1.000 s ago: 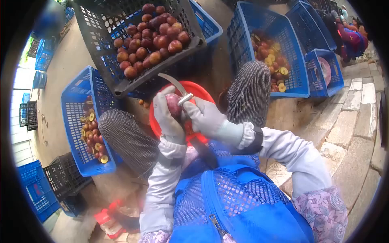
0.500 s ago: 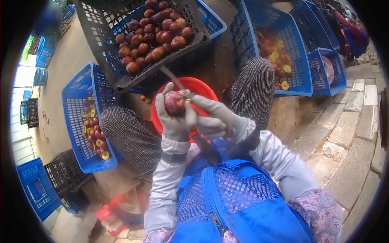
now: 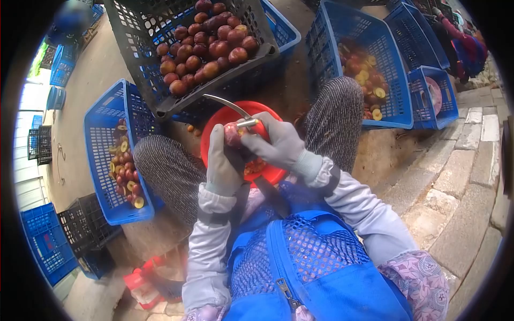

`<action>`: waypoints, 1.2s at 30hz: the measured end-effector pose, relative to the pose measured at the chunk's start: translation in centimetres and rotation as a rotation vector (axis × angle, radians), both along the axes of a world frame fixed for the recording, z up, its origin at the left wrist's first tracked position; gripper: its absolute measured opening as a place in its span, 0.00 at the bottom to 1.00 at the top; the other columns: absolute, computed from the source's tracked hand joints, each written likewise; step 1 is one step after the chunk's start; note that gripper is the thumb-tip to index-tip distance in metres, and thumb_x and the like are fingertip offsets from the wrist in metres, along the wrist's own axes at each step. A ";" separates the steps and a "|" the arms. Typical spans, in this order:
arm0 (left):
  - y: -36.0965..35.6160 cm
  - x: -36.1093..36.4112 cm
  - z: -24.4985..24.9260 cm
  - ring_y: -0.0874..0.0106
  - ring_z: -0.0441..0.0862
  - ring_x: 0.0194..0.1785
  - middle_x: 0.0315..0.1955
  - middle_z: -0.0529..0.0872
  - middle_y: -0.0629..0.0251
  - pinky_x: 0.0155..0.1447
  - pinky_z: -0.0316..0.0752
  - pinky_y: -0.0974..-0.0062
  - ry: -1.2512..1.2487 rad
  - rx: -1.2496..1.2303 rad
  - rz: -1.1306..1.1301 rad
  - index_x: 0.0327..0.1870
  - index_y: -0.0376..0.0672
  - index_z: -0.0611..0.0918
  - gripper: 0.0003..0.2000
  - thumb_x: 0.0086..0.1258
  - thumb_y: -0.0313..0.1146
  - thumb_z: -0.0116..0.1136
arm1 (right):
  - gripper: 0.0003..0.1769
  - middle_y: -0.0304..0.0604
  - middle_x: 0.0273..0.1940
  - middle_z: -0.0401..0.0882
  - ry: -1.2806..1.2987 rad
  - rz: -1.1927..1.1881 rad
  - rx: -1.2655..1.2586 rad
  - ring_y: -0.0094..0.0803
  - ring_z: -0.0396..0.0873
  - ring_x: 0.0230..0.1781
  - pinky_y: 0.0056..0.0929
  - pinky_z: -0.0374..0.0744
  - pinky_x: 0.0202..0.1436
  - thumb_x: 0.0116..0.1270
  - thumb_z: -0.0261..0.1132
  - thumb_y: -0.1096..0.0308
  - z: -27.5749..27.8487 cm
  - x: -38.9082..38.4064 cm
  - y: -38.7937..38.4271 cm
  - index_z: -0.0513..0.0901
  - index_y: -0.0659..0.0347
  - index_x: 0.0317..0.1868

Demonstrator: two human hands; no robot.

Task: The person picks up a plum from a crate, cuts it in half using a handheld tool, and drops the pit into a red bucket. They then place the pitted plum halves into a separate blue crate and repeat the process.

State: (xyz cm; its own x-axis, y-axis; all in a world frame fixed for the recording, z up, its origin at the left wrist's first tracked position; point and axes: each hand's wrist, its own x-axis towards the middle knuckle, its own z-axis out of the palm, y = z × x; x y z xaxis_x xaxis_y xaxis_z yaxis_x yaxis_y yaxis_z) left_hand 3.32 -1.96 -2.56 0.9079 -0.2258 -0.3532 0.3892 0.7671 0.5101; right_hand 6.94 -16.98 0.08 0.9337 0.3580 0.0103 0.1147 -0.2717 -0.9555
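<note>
My left hand, in a grey glove, is closed round a red plum above the red basin. In my gloved right hand is a small knife with a thin curved blade and a reddish handle. Its blade rises to the upper left, and its metal base lies against the plum's upper right side. The right thumb also touches the fruit. Inside the basin are small orange-red bits, partly hidden by my hands.
A black crate of whole plums stands in front. Blue crates with cut plums stand at left and right. My knees flank the basin. A person is at the far upper right.
The knife has swung up, its curved blade now clear of blur. Both hands have turned about the plum, with the right hand's fingers now higher and my left palm tilted inward.
</note>
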 end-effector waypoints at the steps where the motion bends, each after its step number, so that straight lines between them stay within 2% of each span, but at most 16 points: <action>1: 0.0 -0.2 0.0 0.61 0.80 0.51 0.51 0.81 0.54 0.59 0.71 0.63 -0.015 -0.027 0.046 0.62 0.38 0.69 0.28 0.76 0.54 0.33 | 0.16 0.40 0.28 0.80 0.108 -0.025 0.056 0.25 0.79 0.27 0.28 0.78 0.34 0.68 0.60 0.56 0.6 -0.1 -0.2 0.74 0.60 0.46; 4: -0.1 -0.2 0.0 0.60 0.79 0.51 0.51 0.79 0.52 0.60 0.71 0.62 -0.077 -0.101 0.151 0.62 0.37 0.68 0.28 0.75 0.53 0.36 | 0.15 0.41 0.24 0.77 0.363 -0.050 0.146 0.26 0.80 0.24 0.27 0.78 0.30 0.75 0.50 0.57 2.9 -0.7 -1.4 0.72 0.62 0.44; 7: -0.5 0.2 0.4 0.59 0.77 0.55 0.55 0.76 0.47 0.62 0.69 0.62 -0.150 -0.160 0.186 0.64 0.31 0.65 0.30 0.73 0.50 0.44 | 0.14 0.40 0.22 0.76 0.490 0.054 0.024 0.24 0.78 0.22 0.28 0.77 0.29 0.75 0.50 0.58 3.7 -2.5 -1.1 0.70 0.62 0.42; 8: -0.7 0.1 1.1 0.59 0.75 0.55 0.55 0.74 0.45 0.62 0.68 0.61 -0.163 0.092 0.188 0.64 0.28 0.64 0.30 0.71 0.47 0.48 | 0.15 0.44 0.22 0.76 0.476 0.055 0.056 0.33 0.79 0.21 0.33 0.76 0.27 0.74 0.50 0.57 3.3 -3.0 -0.8 0.68 0.61 0.40; 11: -0.5 0.1 0.8 0.60 0.76 0.54 0.54 0.76 0.47 0.62 0.69 0.61 -0.165 -0.157 0.196 0.64 0.30 0.64 0.30 0.71 0.47 0.48 | 0.15 0.51 0.21 0.75 0.276 0.061 -0.078 0.45 0.80 0.23 0.40 0.75 0.27 0.74 0.51 0.56 0.9 -3.6 -0.4 0.67 0.61 0.39; 14: -0.6 0.0 0.7 0.61 0.77 0.53 0.53 0.76 0.48 0.61 0.70 0.62 -0.118 -0.160 0.199 0.64 0.32 0.64 0.30 0.72 0.48 0.48 | 0.16 0.55 0.21 0.74 0.104 0.061 -0.155 0.52 0.79 0.25 0.45 0.73 0.27 0.73 0.51 0.56 0.4 -3.8 -0.3 0.67 0.62 0.40; 17: -0.5 0.0 0.3 0.62 0.77 0.51 0.53 0.77 0.49 0.59 0.71 0.63 -0.132 -0.182 0.192 0.64 0.33 0.65 0.29 0.72 0.48 0.48 | 0.16 0.53 0.20 0.74 0.036 0.082 -0.195 0.53 0.78 0.24 0.47 0.73 0.26 0.73 0.52 0.56 0.4 -3.5 -0.4 0.66 0.62 0.40; 20: -0.7 -0.2 0.4 0.63 0.78 0.49 0.53 0.77 0.50 0.58 0.72 0.64 -0.110 -0.103 0.198 0.64 0.34 0.66 0.27 0.73 0.47 0.47 | 0.17 0.54 0.19 0.74 0.051 0.105 -0.249 0.54 0.78 0.23 0.47 0.72 0.25 0.73 0.52 0.56 0.6 -3.3 -0.6 0.67 0.63 0.41; 23: -1.5 -0.7 2.2 0.63 0.79 0.48 0.53 0.77 0.51 0.56 0.73 0.65 -0.143 0.395 0.163 0.64 0.35 0.66 0.26 0.74 0.47 0.47 | 0.17 0.55 0.19 0.74 0.016 0.088 -0.258 0.55 0.78 0.23 0.47 0.73 0.26 0.73 0.51 0.56 -0.5 -3.9 -1.1 0.67 0.64 0.41; 24: -1.6 -0.7 2.3 0.60 0.79 0.51 0.54 0.77 0.51 0.56 0.73 0.65 -0.158 0.385 0.135 0.64 0.35 0.66 0.27 0.73 0.48 0.47 | 0.17 0.56 0.20 0.75 0.031 0.097 -0.218 0.55 0.78 0.24 0.47 0.73 0.26 0.73 0.51 0.56 -0.9 -3.9 -1.2 0.67 0.64 0.42; 28: -3.0 -0.5 2.9 0.55 0.77 0.57 0.50 0.81 0.49 0.61 0.71 0.63 -0.045 -0.081 0.166 0.62 0.32 0.67 0.28 0.73 0.48 0.47 | 0.17 0.57 0.23 0.76 0.054 0.122 -0.083 0.55 0.79 0.26 0.46 0.75 0.28 0.73 0.52 0.57 -1.3 -3.8 -1.4 0.68 0.65 0.48; 31: -2.0 -0.9 2.3 0.64 0.80 0.53 0.51 0.80 0.53 0.56 0.75 0.70 -0.077 0.101 0.067 0.59 0.38 0.70 0.23 0.72 0.46 0.51 | 0.18 0.57 0.25 0.77 -0.018 0.192 -0.002 0.55 0.80 0.28 0.44 0.76 0.30 0.73 0.52 0.57 -1.8 -2.6 -2.0 0.68 0.62 0.52; 32: -1.5 -0.6 2.4 0.68 0.80 0.50 0.50 0.80 0.55 0.56 0.75 0.71 -0.070 0.208 0.058 0.57 0.37 0.70 0.20 0.70 0.40 0.55 | 0.18 0.57 0.26 0.78 -0.050 0.225 0.026 0.54 0.80 0.28 0.44 0.77 0.30 0.73 0.52 0.57 -2.0 -2.1 -2.4 0.68 0.61 0.54; 33: -1.1 -0.3 2.8 0.69 0.80 0.50 0.50 0.80 0.55 0.56 0.75 0.71 -0.078 0.391 0.018 0.57 0.36 0.70 0.20 0.69 0.37 0.55 | 0.17 0.56 0.27 0.78 0.061 0.307 -0.134 0.54 0.80 0.29 0.43 0.77 0.30 0.73 0.52 0.57 -1.4 -1.4 -3.2 0.69 0.59 0.54; 35: -0.6 0.3 3.5 0.71 0.80 0.48 0.49 0.80 0.55 0.56 0.75 0.71 -0.093 0.754 -0.067 0.56 0.36 0.70 0.18 0.67 0.30 0.57 | 0.15 0.56 0.26 0.78 -0.045 0.408 -0.314 0.53 0.80 0.29 0.43 0.76 0.30 0.73 0.53 0.57 -1.2 0.3 -3.6 0.70 0.59 0.50; 36: -0.2 0.7 2.6 0.69 0.80 0.49 0.51 0.79 0.52 0.57 0.75 0.70 -0.069 0.763 -0.082 0.57 0.34 0.70 0.19 0.65 0.24 0.56 | 0.14 0.56 0.26 0.77 -0.025 0.403 -0.270 0.53 0.80 0.29 0.43 0.76 0.30 0.73 0.53 0.57 -1.0 0.4 -3.6 0.70 0.59 0.48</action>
State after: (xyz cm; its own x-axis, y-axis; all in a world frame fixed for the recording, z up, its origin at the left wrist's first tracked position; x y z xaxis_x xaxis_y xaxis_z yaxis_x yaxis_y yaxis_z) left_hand 4.00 -2.17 0.09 0.9243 -0.0101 -0.3815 0.3779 0.1629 0.9114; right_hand 7.34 -20.62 -0.96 0.7205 0.6843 -0.1123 0.2838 -0.4387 -0.8527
